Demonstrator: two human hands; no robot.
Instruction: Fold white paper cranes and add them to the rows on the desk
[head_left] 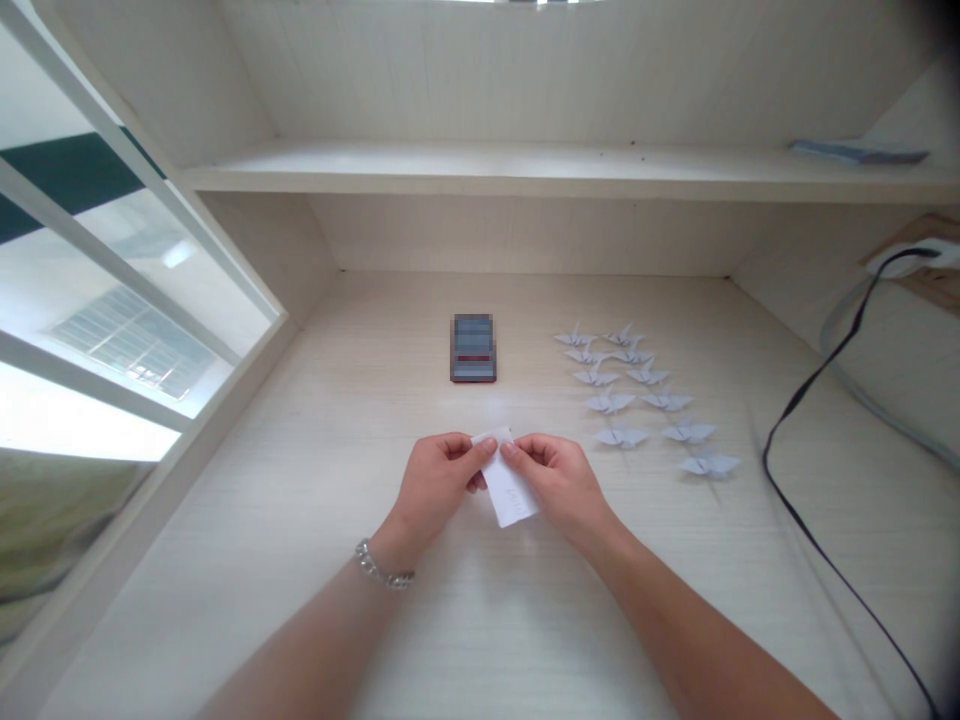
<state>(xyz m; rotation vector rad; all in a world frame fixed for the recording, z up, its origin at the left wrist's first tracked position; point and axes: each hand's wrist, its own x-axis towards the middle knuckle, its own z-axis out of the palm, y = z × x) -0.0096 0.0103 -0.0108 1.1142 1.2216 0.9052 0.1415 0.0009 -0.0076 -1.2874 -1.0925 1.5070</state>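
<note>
Between my hands is a small white piece of paper (510,495), narrow and folded-looking, with faint marks on its lower part. My left hand (441,478), a silver chain bracelet (382,567) at its wrist, pinches the paper's upper left edge. On the upper right edge, the thumb and fingers of my right hand (559,480) press the same paper. Both thumbs lie on top, close together; some fingertips are hidden behind the sheet. Several white folded paper cranes (619,437) stand in two columns to the right of my hands.
A dark, pixelated phone-like rectangle (473,348) lies beyond my hands on the pale wooden desk (360,340). A black cable (806,385) runs from a socket (911,255) down the right side. Above is a shelf (480,182) holding a flat bluish item (859,152). Windows (135,270) border the left.
</note>
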